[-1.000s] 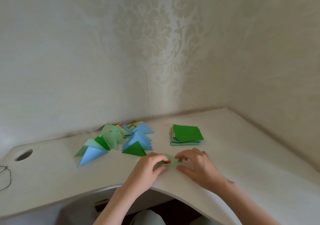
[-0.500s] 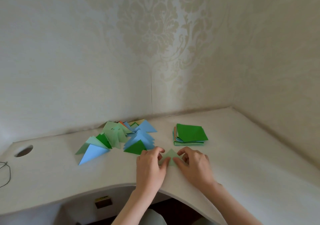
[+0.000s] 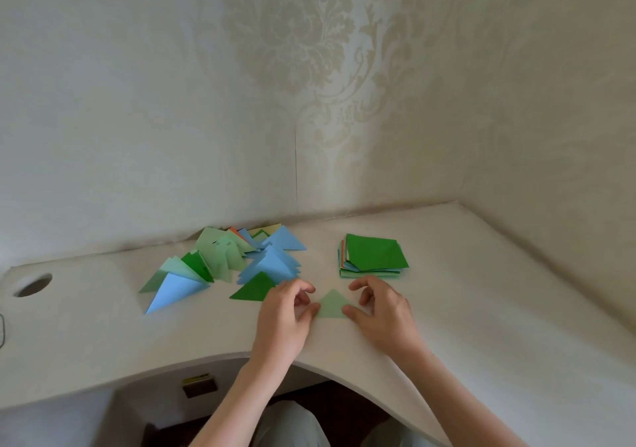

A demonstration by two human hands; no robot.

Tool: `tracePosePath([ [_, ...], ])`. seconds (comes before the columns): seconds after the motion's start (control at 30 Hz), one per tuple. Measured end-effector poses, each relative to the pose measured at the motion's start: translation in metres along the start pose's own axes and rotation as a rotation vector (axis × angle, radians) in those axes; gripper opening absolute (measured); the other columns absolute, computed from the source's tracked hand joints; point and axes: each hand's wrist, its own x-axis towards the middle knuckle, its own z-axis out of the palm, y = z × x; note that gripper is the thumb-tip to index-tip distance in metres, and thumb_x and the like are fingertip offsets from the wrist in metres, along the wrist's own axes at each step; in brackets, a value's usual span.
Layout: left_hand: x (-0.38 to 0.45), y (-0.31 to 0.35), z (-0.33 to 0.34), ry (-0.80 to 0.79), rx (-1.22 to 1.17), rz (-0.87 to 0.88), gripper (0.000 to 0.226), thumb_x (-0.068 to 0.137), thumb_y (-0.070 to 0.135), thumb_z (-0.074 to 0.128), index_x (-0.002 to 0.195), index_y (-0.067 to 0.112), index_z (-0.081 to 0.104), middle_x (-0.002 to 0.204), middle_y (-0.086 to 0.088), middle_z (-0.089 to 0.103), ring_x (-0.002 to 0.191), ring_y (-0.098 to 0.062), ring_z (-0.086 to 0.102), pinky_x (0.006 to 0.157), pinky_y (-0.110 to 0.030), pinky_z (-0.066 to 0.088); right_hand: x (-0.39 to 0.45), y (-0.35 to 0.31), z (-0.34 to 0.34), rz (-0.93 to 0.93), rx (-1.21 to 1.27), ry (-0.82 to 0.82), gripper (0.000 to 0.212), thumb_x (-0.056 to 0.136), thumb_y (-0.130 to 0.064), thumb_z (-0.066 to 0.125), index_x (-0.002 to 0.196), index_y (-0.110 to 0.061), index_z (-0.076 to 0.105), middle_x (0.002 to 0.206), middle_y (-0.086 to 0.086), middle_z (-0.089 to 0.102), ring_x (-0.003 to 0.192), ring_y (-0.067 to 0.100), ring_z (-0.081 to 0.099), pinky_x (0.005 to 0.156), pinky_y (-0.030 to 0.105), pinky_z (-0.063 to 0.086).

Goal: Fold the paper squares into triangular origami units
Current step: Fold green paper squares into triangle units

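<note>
A pale green paper triangle (image 3: 331, 304) lies flat on the white desk (image 3: 481, 309), its point facing the wall. My left hand (image 3: 284, 319) presses its left corner with the thumb. My right hand (image 3: 382, 312) holds down the right corner with its thumb, fingers curled above. A stack of paper squares (image 3: 373, 257) with a dark green sheet on top sits just behind the right hand. A heap of folded triangles (image 3: 234, 260) in blue, light green and dark green spreads to the left.
The desk fits into a room corner, with wallpapered walls (image 3: 296, 102) behind and to the right. A round cable hole (image 3: 33, 284) is at the desk's far left. The front edge curves inward above my knees (image 3: 289, 426).
The hands have drawn apart to the corners of the pale green paper. It was mostly covered before and now shows as a flat triangle.
</note>
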Motion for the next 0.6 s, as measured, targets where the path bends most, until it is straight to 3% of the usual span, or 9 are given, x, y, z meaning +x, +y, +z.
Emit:
tracePosePath([
  [0.17, 0.000, -0.002, -0.007, -0.034, -0.067, -0.058, 0.022, 0.077, 0.003, 0.073, 0.085, 0.022, 0.067, 0.076, 0.011, 0.065, 0.077, -0.002, 0.058, 0.068, -0.009, 0.042, -0.001, 0.003, -0.007, -0.010, 0.111, -0.046, 0.025, 0.074, -0.010, 0.074, 0.091, -0.023, 0.060, 0.070, -0.007, 0.054, 0.057, 0.004, 0.044, 0.062, 0.016, 0.038],
  [0.3, -0.001, 0.003, -0.007, -0.021, 0.019, -0.032, 0.018, 0.080, 0.005, 0.070, 0.088, 0.021, 0.068, 0.079, 0.013, 0.065, 0.075, -0.001, 0.059, 0.069, -0.010, 0.045, -0.002, 0.003, -0.005, -0.009, 0.115, -0.037, 0.023, 0.075, -0.011, 0.073, 0.091, -0.022, 0.061, 0.070, -0.009, 0.054, 0.057, 0.004, 0.043, 0.063, 0.017, 0.039],
  [0.4, -0.006, 0.014, -0.001, 0.024, 0.172, 0.055, 0.010, 0.085, 0.018, 0.068, 0.095, 0.018, 0.066, 0.083, 0.010, 0.064, 0.079, -0.008, 0.057, 0.071, -0.024, 0.049, -0.002, 0.003, -0.004, -0.011, 0.115, -0.033, 0.022, 0.075, -0.011, 0.073, 0.090, -0.022, 0.061, 0.069, -0.010, 0.054, 0.056, 0.004, 0.043, 0.064, 0.018, 0.039],
  [0.6, -0.005, 0.026, 0.010, -0.012, 0.254, -0.022, 0.026, 0.085, 0.029, 0.069, 0.107, 0.018, 0.060, 0.095, 0.004, 0.056, 0.086, -0.013, 0.051, 0.071, -0.017, 0.036, -0.003, 0.003, -0.004, -0.031, 0.094, -0.027, 0.021, 0.076, -0.012, 0.072, 0.089, -0.024, 0.060, 0.070, -0.010, 0.054, 0.058, 0.004, 0.045, 0.067, 0.021, 0.041],
])
